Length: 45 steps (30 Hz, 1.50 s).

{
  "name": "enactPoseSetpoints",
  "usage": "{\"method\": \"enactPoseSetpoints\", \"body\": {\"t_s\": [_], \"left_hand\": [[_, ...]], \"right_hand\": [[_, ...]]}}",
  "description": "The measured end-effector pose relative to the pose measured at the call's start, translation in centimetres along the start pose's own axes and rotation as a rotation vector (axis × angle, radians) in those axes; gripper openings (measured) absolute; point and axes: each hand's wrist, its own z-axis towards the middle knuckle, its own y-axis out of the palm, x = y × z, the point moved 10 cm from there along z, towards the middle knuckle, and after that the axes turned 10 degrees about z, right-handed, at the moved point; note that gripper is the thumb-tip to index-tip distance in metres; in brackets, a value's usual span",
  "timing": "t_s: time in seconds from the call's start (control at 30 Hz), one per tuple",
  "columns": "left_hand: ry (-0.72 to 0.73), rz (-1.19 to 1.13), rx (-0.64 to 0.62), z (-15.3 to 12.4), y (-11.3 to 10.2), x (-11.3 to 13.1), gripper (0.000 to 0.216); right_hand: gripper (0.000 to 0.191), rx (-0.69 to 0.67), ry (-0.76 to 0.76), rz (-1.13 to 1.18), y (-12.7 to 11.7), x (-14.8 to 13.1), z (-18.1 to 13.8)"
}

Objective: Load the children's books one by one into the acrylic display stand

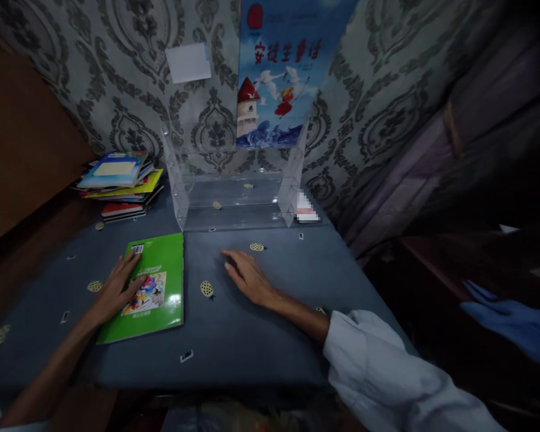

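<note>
A green book (173, 288) with a colourful picture on its cover lies flat on the dark table, its printed text upside down to me. My left hand (121, 285) rests on the book's left half, fingers spread and thumb reaching over the picture. To the right of the book, my right hand (249, 279) is low over the tablecloth with nothing in it. Its index finger points left and the thumb stands apart; the other fingers are partly hidden. Behind both hands stands a clear plastic rack (176, 186) with tiered shelves.
A stack of books (117, 174) sits at the back left of the table (234, 354). A blue illustrated poster (270, 78) and a white card (189, 63) are against the patterned wall. A blurred-out white item (305, 210) is right of the rack. Purple curtain (414, 168) hangs at right.
</note>
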Motion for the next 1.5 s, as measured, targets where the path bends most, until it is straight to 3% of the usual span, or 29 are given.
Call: {"method": "enactPoseSetpoints", "body": {"t_s": [0.2,0.37,0.6,0.87,1.1,1.5], "left_hand": [[0.034,-0.04,0.041,-0.9,1.2,3.2,0.076],[0.061,-0.085,0.035,-0.6,2.4,7.3,0.077],[0.079,-0.145,0.022,0.5,4.0,14.2,0.078],[0.202,-0.263,0.024,2.3,6.1,20.4,0.073],[0.288,-0.22,-0.024,3.3,6.0,22.0,0.066],[0.396,0.061,0.138,5.5,5.5,23.8,0.06]], "right_hand": [[0.038,0.007,-0.005,-0.151,-3.1,2.1,-1.1],[0.037,0.053,0.021,-0.203,-5.3,3.4,-2.0],[0.035,0.111,0.047,-0.143,-6.6,4.3,-2.5],[0.038,0.184,0.043,-0.064,-7.5,5.7,-2.8],[0.041,0.246,0.094,-0.054,-9.2,7.1,-3.1],[0.047,0.2,0.017,-0.034,-9.2,7.4,-2.8]]}}
